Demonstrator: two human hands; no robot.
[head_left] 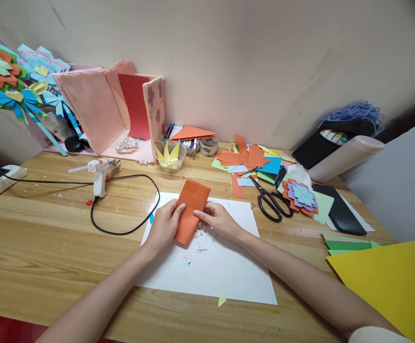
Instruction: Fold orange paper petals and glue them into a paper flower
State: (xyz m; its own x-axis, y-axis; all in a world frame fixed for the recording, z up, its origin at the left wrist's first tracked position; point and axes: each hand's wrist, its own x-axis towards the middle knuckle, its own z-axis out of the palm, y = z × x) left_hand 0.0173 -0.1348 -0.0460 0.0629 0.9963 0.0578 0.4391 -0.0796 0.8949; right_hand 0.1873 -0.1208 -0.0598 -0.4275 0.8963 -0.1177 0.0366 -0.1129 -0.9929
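Observation:
A folded piece of orange paper (192,209) is held slightly tilted over a white sheet (236,267). My left hand (163,224) grips its left edge, thumb on the front face. On the opposite edge, my right hand (221,219) pinches the paper with the thumb in front and the fingers behind. Small coloured scraps and marks lie on the white sheet below. Black-handled scissors (269,200) rest on the table to the right, apart from my hands.
At left stands a glue gun (101,176) with its black cord looping towards the sheet. Behind are a plastic bowl (169,157), a tape roll (208,146) and orange scraps (245,156). A layered paper flower (301,196) and yellow paper (389,281) lie at right.

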